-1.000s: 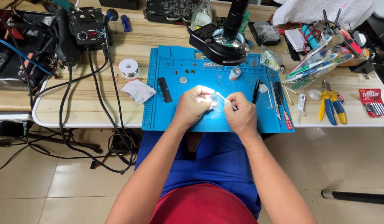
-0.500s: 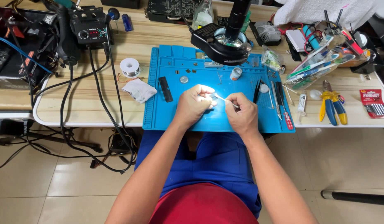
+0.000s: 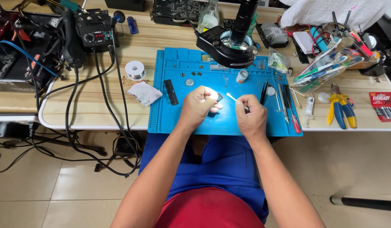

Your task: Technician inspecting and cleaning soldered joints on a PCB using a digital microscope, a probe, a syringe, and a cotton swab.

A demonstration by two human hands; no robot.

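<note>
Over a blue work mat [image 3: 174, 114] on a wooden bench, my left hand [image 3: 197, 106] pinches a small dark chip [image 3: 219, 97] between its fingertips. My right hand [image 3: 251, 115] grips a white cotton swab [image 3: 232, 97] whose tip points left at the chip, a short gap between them. Bright light from the microscope's ring lamp falls on both hands. A black microscope head [image 3: 229, 46] hangs above the mat's far edge.
A black strip [image 3: 171, 91], a coin-like disc [image 3: 189, 82] and small parts lie on the mat. Tweezers and screwdrivers [image 3: 286, 105] rest at its right side. Solder spool [image 3: 135, 69], white cloth [image 3: 144, 92], soldering station [image 3: 93, 29] with cables at left; yellow-handled pliers [image 3: 341, 107], batteries at right.
My hands have drawn slightly apart; the swab tip has pulled away from the chip. The view has shifted a little.
</note>
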